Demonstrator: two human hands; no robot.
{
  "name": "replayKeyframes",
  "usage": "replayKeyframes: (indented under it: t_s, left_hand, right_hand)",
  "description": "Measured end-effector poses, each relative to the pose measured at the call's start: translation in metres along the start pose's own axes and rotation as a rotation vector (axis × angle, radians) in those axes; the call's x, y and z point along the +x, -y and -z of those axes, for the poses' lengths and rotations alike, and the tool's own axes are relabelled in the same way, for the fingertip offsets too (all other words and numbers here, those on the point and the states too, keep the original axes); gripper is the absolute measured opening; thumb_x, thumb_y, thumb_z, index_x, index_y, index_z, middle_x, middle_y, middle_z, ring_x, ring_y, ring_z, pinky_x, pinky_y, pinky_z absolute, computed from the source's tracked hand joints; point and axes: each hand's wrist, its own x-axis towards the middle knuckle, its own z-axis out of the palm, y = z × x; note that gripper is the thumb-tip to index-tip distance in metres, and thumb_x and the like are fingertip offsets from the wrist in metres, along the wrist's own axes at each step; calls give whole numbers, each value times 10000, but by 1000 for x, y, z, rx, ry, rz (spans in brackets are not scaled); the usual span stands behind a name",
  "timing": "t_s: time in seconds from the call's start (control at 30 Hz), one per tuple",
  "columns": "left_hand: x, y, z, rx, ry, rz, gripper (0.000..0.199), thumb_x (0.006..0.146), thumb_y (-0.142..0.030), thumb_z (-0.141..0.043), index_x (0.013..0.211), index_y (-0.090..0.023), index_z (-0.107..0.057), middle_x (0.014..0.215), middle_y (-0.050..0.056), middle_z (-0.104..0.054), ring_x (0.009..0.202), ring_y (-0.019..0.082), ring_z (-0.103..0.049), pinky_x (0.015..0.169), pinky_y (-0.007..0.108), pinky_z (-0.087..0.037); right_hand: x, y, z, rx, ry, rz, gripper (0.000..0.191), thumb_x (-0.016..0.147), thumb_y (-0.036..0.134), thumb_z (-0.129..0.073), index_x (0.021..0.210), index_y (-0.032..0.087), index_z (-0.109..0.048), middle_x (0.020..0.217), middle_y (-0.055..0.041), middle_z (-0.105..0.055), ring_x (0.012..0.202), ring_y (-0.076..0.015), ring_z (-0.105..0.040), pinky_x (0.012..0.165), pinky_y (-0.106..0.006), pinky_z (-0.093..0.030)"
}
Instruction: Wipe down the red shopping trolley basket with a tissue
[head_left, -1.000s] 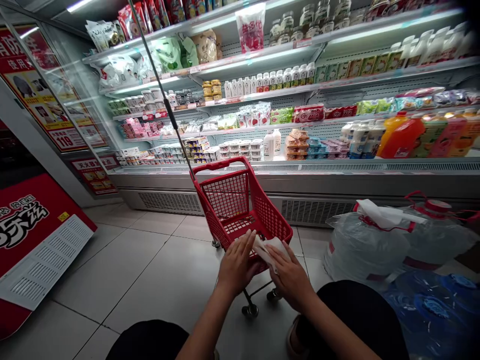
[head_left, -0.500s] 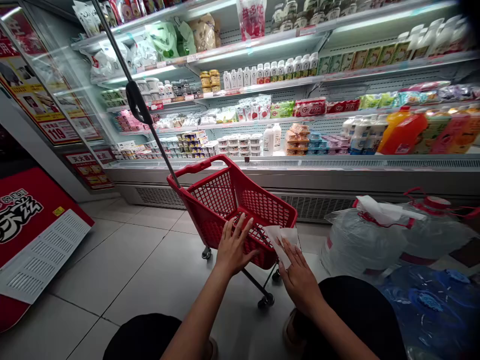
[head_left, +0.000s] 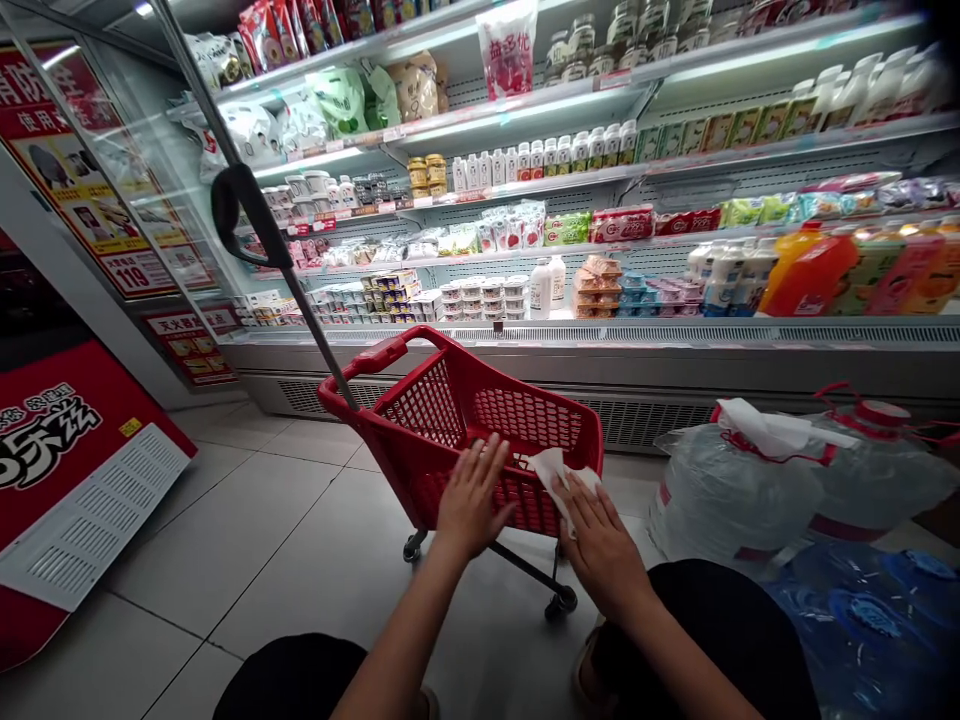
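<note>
Holding tissue [head_left: 550, 470], right hand [head_left: 600, 540], left hand [head_left: 469, 510] spread, cart [head_left: 397, 450] before shelves [head_left: 424, 202], jugs [head_left: 731, 490] rightward

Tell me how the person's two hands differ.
The left hand holds nothing visible; the right hand has a white tissue at its fingers. The left hand is nearer the handle than the right hand. Both show their backs, beside the cart.

The tiled floor [head_left: 277, 550] bears 1 red wheeled cart [head_left: 435, 465], with wrapped clear jugs [head_left: 735, 490] to the right.
</note>
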Motion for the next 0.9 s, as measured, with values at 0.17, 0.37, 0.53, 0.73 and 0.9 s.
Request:
replayKeyframes:
  t_s: [0.17, 0.37, 0.53, 0.73, 0.9]
  left_hand:
    - [-3, 37, 16, 110, -100, 184, 762, 927, -513, -672, 1611, -308, -405, 1732, 89, -257, 1594, 423, -181, 1285, 642, -152]
    - [0, 10, 13, 130, -87, 219, 797, 888, -539, -696, 1599, -291, -436, 1691, 94, -356, 1503, 457, -350, 1268, 633, -221]
    - [-1, 1, 17, 175, -34, 172, 802, 914, -395, -641, 1640, -219, -349, 1707, 74, -324, 1453, 379, -444, 1269, 544, -274]
    - [-7, 22, 42, 170, -47, 75, 722, 940, -307, -619, 1619, -224, -389, 1728, 67, -262, 1571, 273, -311, 1304, 442, -232]
    - [-5, 29, 58, 221, -108, 196, 581, 894, -359, -702, 1466, -344, -599, 1688, 84, -363, 1539, 429, -328, 1265, 686, -131]
  right_hand:
    - [-6, -31, -1, 2, -18, -153, 670, 1087, 312, -299, 1697, 234, -34, 1687, -63, -369, 1558, -240, -331, 1273, -512, -282]
    - [31, 0, -15, 28, -62, -124, 671, 1076, 282, -310, 1698, 204, -69, 1661, -116, -409, 1542, -263, -361, 1265, -517, -283]
    - [63, 49, -23, 85, -44, 2, 703, 1050, 238, -348, 1696, 175, -79, 1697, -112, -335, 1575, -252, -288, 1268, -482, -278]
    - [54, 13, -18, 33, -21, 19, 697, 1055, 277, -365, 1696, 194, -105, 1688, -95, -356, 1566, -256, -311, 1291, -511, -221]
    - [46, -18, -21, -9, -13, -121, 634, 1059, 291, -334, 1675, 175, -237, 1651, -105, -429, 1556, -267, -327, 1291, -521, -223]
